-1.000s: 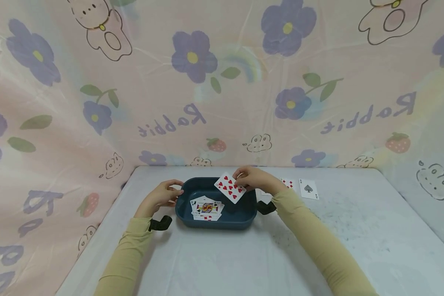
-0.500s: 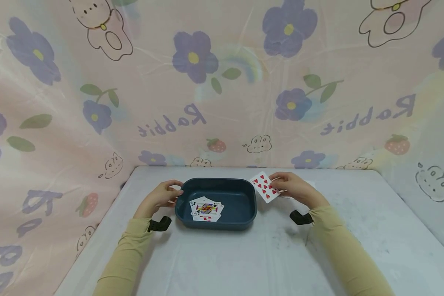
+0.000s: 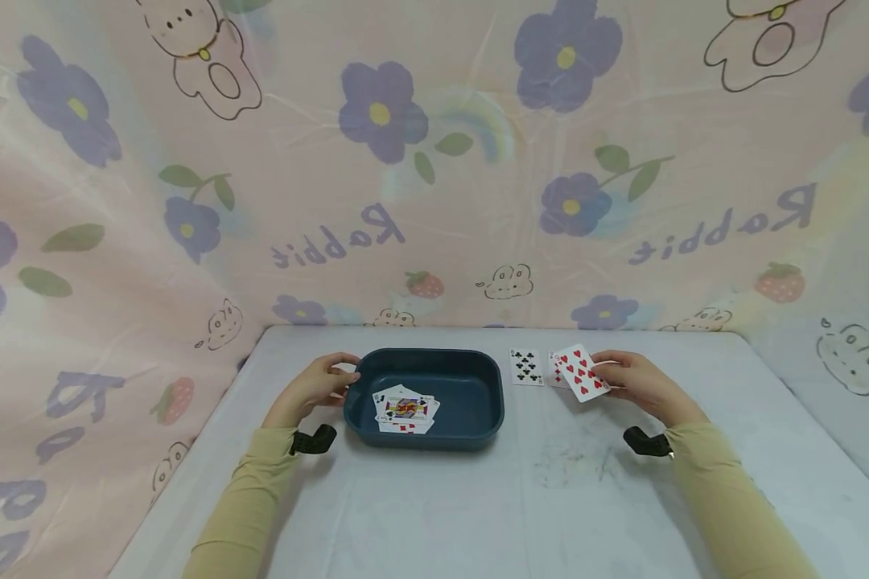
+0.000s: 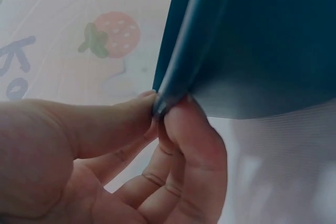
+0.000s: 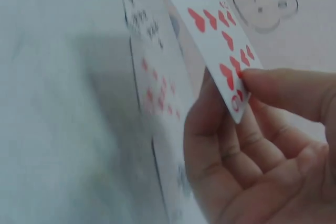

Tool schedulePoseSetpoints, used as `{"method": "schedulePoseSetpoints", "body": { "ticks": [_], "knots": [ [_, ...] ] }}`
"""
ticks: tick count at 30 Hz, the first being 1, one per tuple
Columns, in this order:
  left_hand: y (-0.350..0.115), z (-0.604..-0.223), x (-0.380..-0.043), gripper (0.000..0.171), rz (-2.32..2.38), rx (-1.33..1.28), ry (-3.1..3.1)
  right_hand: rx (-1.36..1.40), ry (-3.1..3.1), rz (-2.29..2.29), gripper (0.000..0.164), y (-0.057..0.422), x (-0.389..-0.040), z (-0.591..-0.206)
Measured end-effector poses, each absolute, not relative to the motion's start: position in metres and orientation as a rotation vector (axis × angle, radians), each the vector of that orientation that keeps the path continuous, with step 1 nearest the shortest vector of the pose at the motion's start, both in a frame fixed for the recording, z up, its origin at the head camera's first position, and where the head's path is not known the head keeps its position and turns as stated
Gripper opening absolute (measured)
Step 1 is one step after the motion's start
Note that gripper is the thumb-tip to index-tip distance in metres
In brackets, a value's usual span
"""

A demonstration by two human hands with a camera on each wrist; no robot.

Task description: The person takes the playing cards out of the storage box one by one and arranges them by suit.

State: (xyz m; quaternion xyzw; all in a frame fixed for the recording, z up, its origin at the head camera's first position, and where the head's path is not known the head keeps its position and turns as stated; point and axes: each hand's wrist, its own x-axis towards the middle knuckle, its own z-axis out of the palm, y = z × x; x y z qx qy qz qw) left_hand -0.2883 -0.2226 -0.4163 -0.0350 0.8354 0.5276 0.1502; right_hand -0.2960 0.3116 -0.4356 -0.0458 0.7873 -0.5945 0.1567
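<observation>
My left hand (image 3: 319, 382) pinches the left rim of a dark blue rectangular tray (image 3: 471, 402) between thumb and fingers; the left wrist view shows this grip (image 4: 184, 161) close up. Inside the tray, toward its left, lies a loose pile of playing cards (image 3: 405, 408) with a face card on top. To the right of the tray my right hand (image 3: 640, 384) pinches a playing card with red hearts (image 3: 581, 371) by its right edge, tilted above the table. This card overlaps a diamonds card (image 3: 556, 374) in the head view.
A clubs card (image 3: 526, 367) lies face up between the tray and the diamonds card. In the right wrist view, another card with dark marks (image 5: 178, 182) lies in the same row, partly behind the hand. A printed cloth (image 3: 463, 201) hangs behind the white table (image 3: 434, 515).
My right hand has carried the hearts card from over the tray to the right, across the row of cards. The left hand and the tray have stayed in place.
</observation>
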Motion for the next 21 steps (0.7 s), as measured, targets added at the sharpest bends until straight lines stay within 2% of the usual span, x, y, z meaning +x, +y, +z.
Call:
{"method": "schedulePoseSetpoints", "body": {
  "ticks": [13, 21],
  "knots": [
    [-0.222, -0.416, -0.289, 0.039, 1.522, -0.120, 2.402, 0.105, 2.394, -1.621, 0.064, 0.378, -0.288, -0.443],
    [-0.222, -0.417, -0.290, 0.038, 1.523, -0.131, 2.402, 0.268, 2.403, -1.677, 0.061, 0.404, -0.288, -0.443]
  ]
}}
